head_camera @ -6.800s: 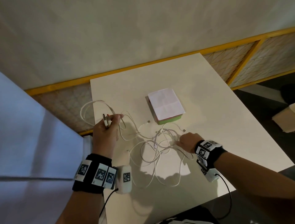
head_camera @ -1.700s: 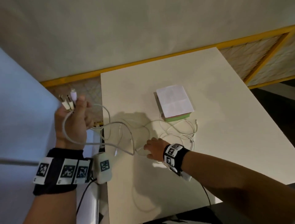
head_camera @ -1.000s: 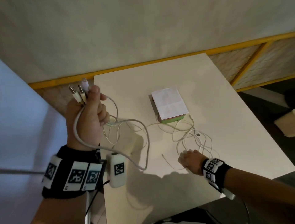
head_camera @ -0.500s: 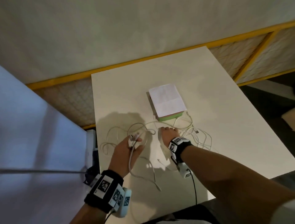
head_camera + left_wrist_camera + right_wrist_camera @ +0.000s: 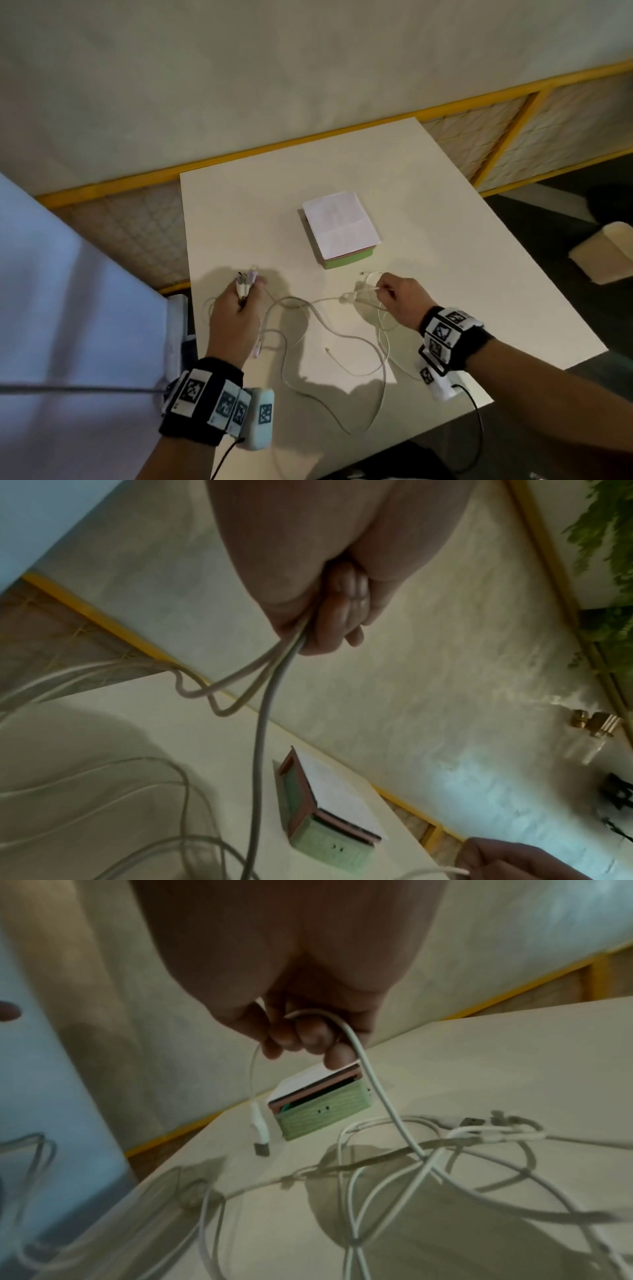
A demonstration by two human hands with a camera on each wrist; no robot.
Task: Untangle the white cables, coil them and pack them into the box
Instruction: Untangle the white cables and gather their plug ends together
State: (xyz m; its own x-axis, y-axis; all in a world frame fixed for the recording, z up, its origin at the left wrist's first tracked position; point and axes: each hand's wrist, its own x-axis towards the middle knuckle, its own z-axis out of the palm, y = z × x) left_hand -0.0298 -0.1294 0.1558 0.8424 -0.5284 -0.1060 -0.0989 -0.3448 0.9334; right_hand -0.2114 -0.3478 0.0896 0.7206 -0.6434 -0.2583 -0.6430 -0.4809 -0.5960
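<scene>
1. The white cables (image 5: 318,329) lie in loose, crossing loops on the near half of the white table (image 5: 445,212), stretched mainly left to right between the person's two hands.
2. The left hand (image 5: 234,318), at the near left, is curled round a bunch of cable ends, and their plugs (image 5: 245,279) stick up out of the fist. The left wrist view shows several strands running from this grip down to the table.
3. The right hand (image 5: 399,296), at the near right, pinches one cable in curled fingers. In the right wrist view a plug (image 5: 259,1131) hangs from that grip on a short free length.
4. A small knot (image 5: 346,298) sits on the strand between the hands, just left of the right hand, so the right hand is the nearer one to work it loose.
5. The box (image 5: 342,234), green with a white lid resting on it, stands on the far side of the cables, nearer the right hand.
6. Slack loops trail toward the table's near edge and look likely to snag when pulled.
</scene>
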